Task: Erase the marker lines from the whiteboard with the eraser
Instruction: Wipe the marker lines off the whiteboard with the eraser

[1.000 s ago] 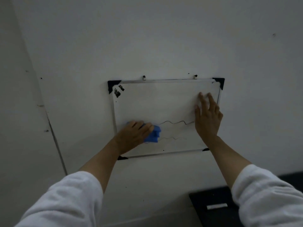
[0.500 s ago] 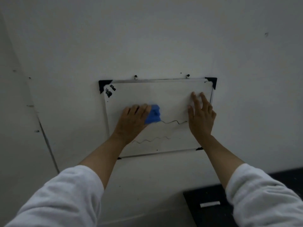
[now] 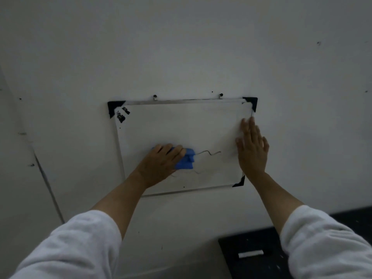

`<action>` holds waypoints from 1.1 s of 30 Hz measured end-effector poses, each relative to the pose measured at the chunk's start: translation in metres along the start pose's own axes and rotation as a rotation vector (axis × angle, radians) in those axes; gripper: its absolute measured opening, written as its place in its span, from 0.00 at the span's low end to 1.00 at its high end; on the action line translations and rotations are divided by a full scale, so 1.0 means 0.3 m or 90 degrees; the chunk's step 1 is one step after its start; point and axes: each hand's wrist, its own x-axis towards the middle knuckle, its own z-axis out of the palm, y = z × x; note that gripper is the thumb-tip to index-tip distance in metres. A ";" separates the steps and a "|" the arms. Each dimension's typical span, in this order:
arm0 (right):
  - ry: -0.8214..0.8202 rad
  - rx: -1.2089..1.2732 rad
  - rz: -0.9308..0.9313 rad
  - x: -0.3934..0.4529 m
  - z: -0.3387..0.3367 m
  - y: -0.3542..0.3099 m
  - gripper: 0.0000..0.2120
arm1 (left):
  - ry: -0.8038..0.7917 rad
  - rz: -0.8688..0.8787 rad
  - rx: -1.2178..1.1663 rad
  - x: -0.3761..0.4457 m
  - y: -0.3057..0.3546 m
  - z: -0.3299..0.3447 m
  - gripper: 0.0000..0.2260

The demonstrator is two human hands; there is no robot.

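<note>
Left hand grips blue eraser, pressed on whiteboard lower-left of centre, touching wavy marker line. Right hand flat, fingers together, at right frame edge. Upper board bare.

A whiteboard with black corners hangs on a pale wall. The left hand presses a blue eraser against its lower half, touching the end of a wavy marker line. The right hand lies flat on the board's right edge.
</note>
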 end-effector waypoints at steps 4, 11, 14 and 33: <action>0.004 0.013 0.004 0.001 0.009 0.005 0.27 | 0.047 -0.247 0.001 0.129 -0.003 -0.019 0.25; 0.001 -0.027 -0.041 0.014 -0.001 0.047 0.29 | 0.000 0.133 0.072 0.047 0.058 0.019 0.15; 0.000 -0.028 -0.058 0.030 -0.006 0.062 0.31 | 0.027 0.080 0.062 0.123 -0.003 0.013 0.14; 0.009 -0.012 -0.068 0.047 0.013 0.081 0.32 | 0.050 -0.081 0.054 0.235 0.147 0.060 0.20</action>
